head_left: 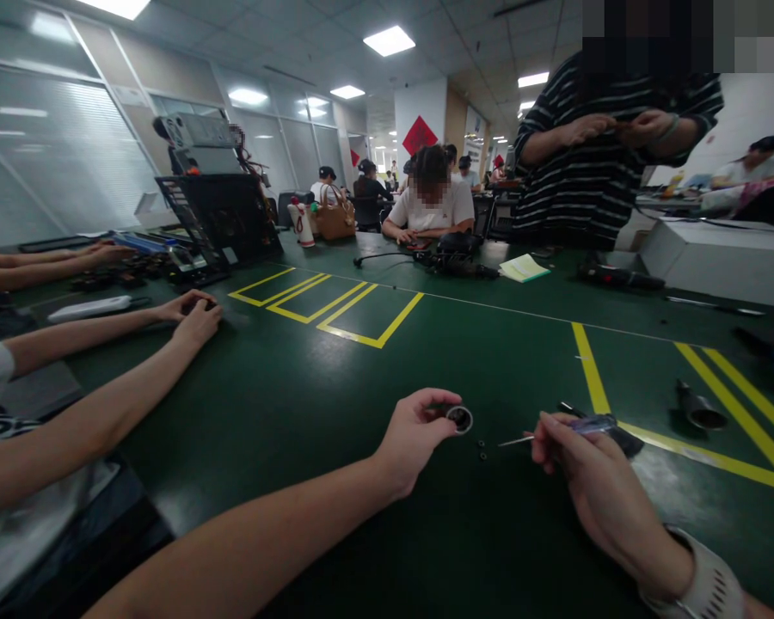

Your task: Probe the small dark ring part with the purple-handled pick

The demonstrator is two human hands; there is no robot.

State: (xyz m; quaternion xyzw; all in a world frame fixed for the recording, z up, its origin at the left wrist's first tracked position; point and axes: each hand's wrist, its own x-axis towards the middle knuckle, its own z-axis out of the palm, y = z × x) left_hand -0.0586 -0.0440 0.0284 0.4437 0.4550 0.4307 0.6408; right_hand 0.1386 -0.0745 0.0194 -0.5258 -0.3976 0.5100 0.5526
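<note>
**Left hand (413, 443) pinches the metal collar (460, 419), right hand (590, 481) levels a slim tool (593, 423) its way**

And here we are, close in: the right hand sits low, palm down, wrist wrapped in a pale watch band (693, 576), thumb and fingers closed around the tool. Its long axis runs nearly crosswise, handle over by the knuckles, thin metal shaft poking out leftward past the fingertips.

Over to the left hand! Forearm stretched in from the lower left, thumb on the near side, fingers curled over the top, and the round collar is caught at their tips, its open mouth turned back toward the wearer.

Now the relation that matters: the collar lies left of the right hand and a touch farther out, almost in line with that shaft. Tip and rim are apart, with a clear gap between. The left hand is the nearer one, already touching the collar. And look there, in that gap, two tiny dark rings (483, 456) on the table (335, 421), just off the tip, touched by neither hand.

Beyond the right hand, yellow tape (590, 370) marks the surface, and out to its right lies a dark tapered metal piece (700, 408), wide mouth facing back. Well left of the left hand, a neighbour's hands (197, 316) are drawn together. Farthest out, past the right hand, stands a person in a striped top (574, 189).
</note>
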